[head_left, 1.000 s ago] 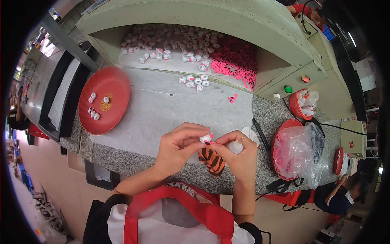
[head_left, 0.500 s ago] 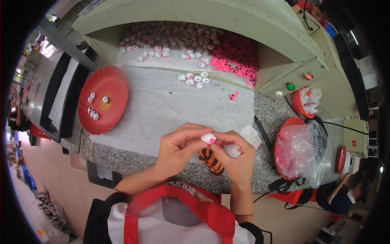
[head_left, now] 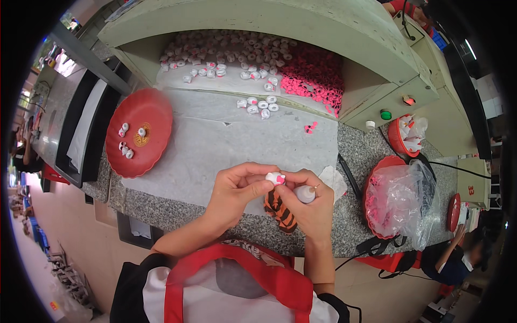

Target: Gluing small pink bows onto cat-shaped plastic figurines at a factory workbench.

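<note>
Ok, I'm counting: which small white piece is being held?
The small white piece between the left hand and right hand; the others lie in the red dish, on the white sheet or inside the cabinet.

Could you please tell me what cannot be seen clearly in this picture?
In the head view:
White piece: partly covered by the left hand.
White bottle: partly hidden by the right hand.
Striped item: upper end, behind the hands.
Pink heap: pieces too small to count.

Well left of the left hand [head_left: 229,196], black tray [head_left: 90,167] holding pale paper [head_left: 88,126]. Ahead and right of the right hand [head_left: 312,212], green button [head_left: 385,114], small red basket [head_left: 397,141]. Farther right, person [head_left: 446,264], blurred, possibly seated.
</note>
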`<state>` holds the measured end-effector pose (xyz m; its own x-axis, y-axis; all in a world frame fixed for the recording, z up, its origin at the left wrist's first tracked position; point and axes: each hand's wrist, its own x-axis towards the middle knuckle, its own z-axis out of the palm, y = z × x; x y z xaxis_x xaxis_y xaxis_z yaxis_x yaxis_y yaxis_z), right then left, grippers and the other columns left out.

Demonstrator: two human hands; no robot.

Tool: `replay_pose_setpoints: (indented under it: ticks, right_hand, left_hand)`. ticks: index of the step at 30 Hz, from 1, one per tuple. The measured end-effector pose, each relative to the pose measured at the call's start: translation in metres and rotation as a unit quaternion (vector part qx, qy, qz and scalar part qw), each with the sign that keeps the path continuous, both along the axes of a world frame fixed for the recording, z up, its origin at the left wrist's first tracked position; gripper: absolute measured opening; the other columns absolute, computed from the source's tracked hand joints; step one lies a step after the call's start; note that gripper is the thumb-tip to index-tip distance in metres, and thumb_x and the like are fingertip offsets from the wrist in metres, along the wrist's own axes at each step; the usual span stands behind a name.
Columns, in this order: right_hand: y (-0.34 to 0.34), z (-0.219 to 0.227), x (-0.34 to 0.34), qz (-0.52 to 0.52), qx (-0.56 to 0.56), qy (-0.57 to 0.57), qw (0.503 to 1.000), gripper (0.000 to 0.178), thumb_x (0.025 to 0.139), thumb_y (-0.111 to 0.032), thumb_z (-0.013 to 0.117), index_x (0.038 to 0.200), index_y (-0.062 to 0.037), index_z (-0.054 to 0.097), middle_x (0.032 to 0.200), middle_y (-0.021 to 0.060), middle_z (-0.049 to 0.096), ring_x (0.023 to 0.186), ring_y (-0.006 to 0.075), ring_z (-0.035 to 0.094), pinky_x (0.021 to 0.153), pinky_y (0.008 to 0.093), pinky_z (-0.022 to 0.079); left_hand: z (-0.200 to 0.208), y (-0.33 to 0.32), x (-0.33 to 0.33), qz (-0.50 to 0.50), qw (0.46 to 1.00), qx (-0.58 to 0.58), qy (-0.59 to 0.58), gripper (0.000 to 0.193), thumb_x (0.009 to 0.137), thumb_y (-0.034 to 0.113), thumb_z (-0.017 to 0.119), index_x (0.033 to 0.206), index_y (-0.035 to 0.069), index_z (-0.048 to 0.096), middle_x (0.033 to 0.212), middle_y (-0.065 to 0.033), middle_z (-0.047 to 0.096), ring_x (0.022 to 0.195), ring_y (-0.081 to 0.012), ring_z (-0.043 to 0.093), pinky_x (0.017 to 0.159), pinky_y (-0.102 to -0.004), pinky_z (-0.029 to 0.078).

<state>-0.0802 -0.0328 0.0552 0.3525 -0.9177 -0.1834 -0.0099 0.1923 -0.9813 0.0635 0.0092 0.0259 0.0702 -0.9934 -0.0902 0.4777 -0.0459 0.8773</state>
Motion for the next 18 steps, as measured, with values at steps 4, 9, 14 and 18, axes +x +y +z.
replay_pose_setpoints:
  ticks: [4,9,14,18]
  right_hand:
    - [0.003,-0.008,-0.004,-0.028,-0.189,0.055,0.980,0.024,0.068,0.007,0.062,0.091,0.0017,0.059,0.088,0.0078,0.057,0.069,0.0081,0.055,0.061,0.0191,0.043]
    - [0.014,-0.013,-0.001,0.003,-0.203,-0.032,0.979,0.020,0.068,0.006,0.063,0.087,0.0022,0.058,0.093,0.0126,0.057,0.071,0.0116,0.057,0.062,0.0217,0.046]
    - [0.012,-0.016,-0.002,0.043,-0.108,-0.130,0.985,0.016,0.071,0.005,0.063,0.086,0.0006,0.059,0.092,0.0111,0.057,0.062,0.0094,0.056,0.050,0.0191,0.045]
    - [0.009,-0.019,0.005,0.049,-0.025,-0.130,0.990,0.015,0.073,0.002,0.063,0.088,0.0003,0.059,0.081,0.0078,0.059,0.058,0.0073,0.054,0.047,0.0181,0.042]
  left_hand:
    - [0.001,0.000,0.007,-0.032,0.988,0.085,0.127,0.022,0.081,0.002,0.055,0.102,0.000,0.055,0.098,-0.0088,0.058,0.087,-0.0149,0.058,0.077,-0.0251,0.048]
    - [0.008,0.012,0.004,-0.022,0.989,0.072,0.129,0.023,0.079,0.000,0.056,0.102,-0.001,0.054,0.088,-0.0058,0.057,0.086,-0.0157,0.059,0.072,-0.0230,0.049]
    - [0.014,0.021,0.012,-0.046,0.991,-0.079,-0.096,0.028,0.076,-0.010,0.055,0.102,-0.006,0.049,0.087,-0.0097,0.056,0.088,-0.0186,0.059,0.074,-0.0257,0.050]
    - [0.008,0.022,0.020,-0.048,0.990,-0.049,-0.121,0.026,0.076,-0.010,0.054,0.101,-0.006,0.049,0.091,-0.0121,0.057,0.085,-0.0185,0.060,0.073,-0.0258,0.050]
